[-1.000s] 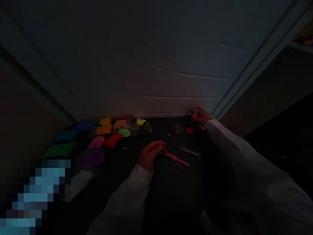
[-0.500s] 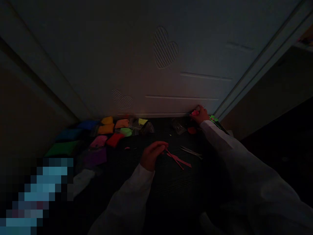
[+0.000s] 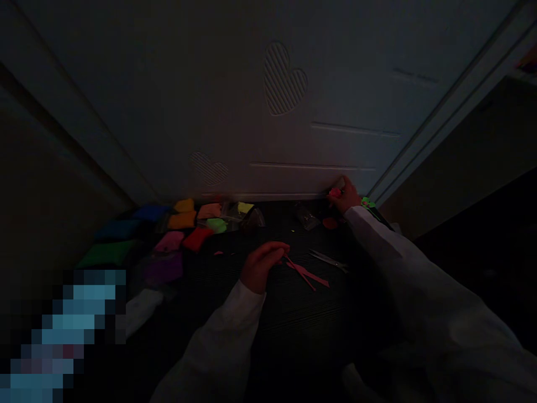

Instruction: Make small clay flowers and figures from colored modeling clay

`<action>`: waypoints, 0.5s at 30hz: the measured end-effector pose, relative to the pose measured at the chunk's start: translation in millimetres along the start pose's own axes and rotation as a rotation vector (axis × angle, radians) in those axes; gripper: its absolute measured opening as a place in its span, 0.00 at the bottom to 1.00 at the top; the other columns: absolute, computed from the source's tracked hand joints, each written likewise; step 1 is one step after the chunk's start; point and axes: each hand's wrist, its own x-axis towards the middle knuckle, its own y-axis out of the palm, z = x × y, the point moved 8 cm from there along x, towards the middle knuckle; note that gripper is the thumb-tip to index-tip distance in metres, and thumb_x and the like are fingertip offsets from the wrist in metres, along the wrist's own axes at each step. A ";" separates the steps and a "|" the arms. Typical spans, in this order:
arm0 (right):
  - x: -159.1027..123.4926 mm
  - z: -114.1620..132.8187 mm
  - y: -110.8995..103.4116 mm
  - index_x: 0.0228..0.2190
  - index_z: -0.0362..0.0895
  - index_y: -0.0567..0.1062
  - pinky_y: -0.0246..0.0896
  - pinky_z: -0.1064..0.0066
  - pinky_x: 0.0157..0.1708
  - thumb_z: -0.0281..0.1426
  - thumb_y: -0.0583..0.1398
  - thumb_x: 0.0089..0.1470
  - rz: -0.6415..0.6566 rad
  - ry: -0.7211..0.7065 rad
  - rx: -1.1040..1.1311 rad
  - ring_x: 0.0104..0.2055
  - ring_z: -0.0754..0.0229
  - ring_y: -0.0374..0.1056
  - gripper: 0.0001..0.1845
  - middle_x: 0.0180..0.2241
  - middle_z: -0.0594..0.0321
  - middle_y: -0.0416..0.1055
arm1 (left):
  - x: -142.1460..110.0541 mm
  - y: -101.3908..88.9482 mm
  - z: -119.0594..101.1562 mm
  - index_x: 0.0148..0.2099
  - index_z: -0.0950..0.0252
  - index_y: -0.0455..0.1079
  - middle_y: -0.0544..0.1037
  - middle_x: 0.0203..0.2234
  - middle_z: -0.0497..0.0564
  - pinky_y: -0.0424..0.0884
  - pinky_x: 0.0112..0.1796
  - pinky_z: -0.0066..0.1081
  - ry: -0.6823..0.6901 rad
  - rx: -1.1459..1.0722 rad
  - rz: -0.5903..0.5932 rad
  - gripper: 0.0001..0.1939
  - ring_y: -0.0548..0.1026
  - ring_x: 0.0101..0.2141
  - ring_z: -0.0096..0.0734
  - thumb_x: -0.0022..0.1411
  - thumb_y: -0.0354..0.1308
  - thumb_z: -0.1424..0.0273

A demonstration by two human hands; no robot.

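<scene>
My left hand (image 3: 262,266) is closed in a pinch over the dark table, with a thin pink strip (image 3: 302,275) coming out from its fingertips. Its lower end splits into two crossing tails. Just right of the strip lie scissors (image 3: 329,261), blades pointing left. At the back right my right hand (image 3: 349,196) is closed around a bright pink, ruffled flower-like piece (image 3: 335,193), partly covered by the fingers. A green flower-shaped piece with a pink centre (image 3: 368,203) lies beyond my right wrist. The scene is very dim, so fine detail is lost.
Several soft coloured packets, among them a red one (image 3: 198,239), a purple one (image 3: 164,267) and a green one (image 3: 108,253), line the left and back. A clear bag (image 3: 307,217) and a reddish round piece (image 3: 329,223) lie near my right hand. A white panel (image 3: 235,112) rises behind.
The fingers of my right hand have shifted slightly around the pink flower-like piece. My left hand and the pink strip stay practically in place.
</scene>
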 end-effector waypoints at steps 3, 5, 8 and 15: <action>-0.7 -2.5 2.7 0.54 0.48 0.45 0.57 0.59 0.40 0.47 0.57 0.36 -0.001 -0.007 -0.010 0.44 0.51 0.61 0.47 0.46 0.54 0.61 | -0.4 0.8 -0.4 0.33 0.63 0.72 0.75 0.31 0.51 0.62 0.32 0.27 -0.003 -0.011 0.003 0.09 0.70 0.36 0.32 0.47 0.57 0.67; -1.2 -4.3 4.6 0.55 0.48 0.45 0.57 0.60 0.40 0.47 0.57 0.36 0.007 -0.017 -0.005 0.45 0.51 0.61 0.46 0.46 0.54 0.60 | -0.8 1.8 -1.2 0.33 0.64 0.72 0.75 0.31 0.51 0.63 0.32 0.27 -0.001 -0.011 0.008 0.09 0.70 0.36 0.32 0.48 0.57 0.67; -1.3 -8.3 6.7 0.55 0.48 0.45 0.56 0.59 0.41 0.48 0.57 0.36 0.025 -0.017 -0.017 0.45 0.50 0.60 0.47 0.47 0.53 0.60 | -1.1 2.9 -2.0 0.33 0.64 0.72 0.75 0.30 0.51 0.63 0.31 0.27 0.006 -0.013 0.012 0.09 0.70 0.35 0.32 0.48 0.56 0.67; -0.8 -11.9 8.2 0.55 0.46 0.45 0.55 0.58 0.43 0.49 0.58 0.34 0.047 -0.023 0.009 0.47 0.50 0.59 0.50 0.48 0.52 0.58 | 0.3 3.4 -0.3 0.33 0.63 0.72 0.75 0.30 0.50 0.62 0.31 0.27 0.013 -0.014 0.033 0.09 0.70 0.34 0.31 0.48 0.56 0.67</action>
